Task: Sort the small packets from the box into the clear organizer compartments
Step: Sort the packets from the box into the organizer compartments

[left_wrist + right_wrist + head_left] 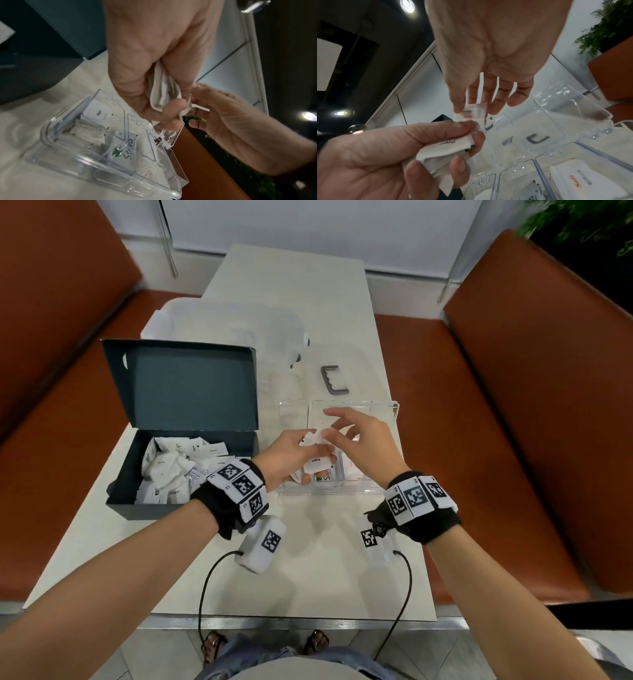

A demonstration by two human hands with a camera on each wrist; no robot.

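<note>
My left hand [301, 451] hovers over the clear organizer [394, 409] and grips a bunch of white packets [447, 147]. Its fingers curl round the same bunch [163, 93] in the left wrist view. My right hand [329, 434] pinches one small packet with red print [471, 115] between thumb and forefinger, at the top of that bunch; its other fingers are spread. Packets lie in the organizer's near compartments, one with green print [126, 148]. The dark open box [130, 503] on the left holds several more white packets [171, 470].
A clear lid with a grey handle [334, 381] lies behind the organizer. A translucent container [222, 326] stands behind the box. Orange benches [513, 422] flank the pale table [308, 570]. The box's raised lid [185, 385] stands left of my hands.
</note>
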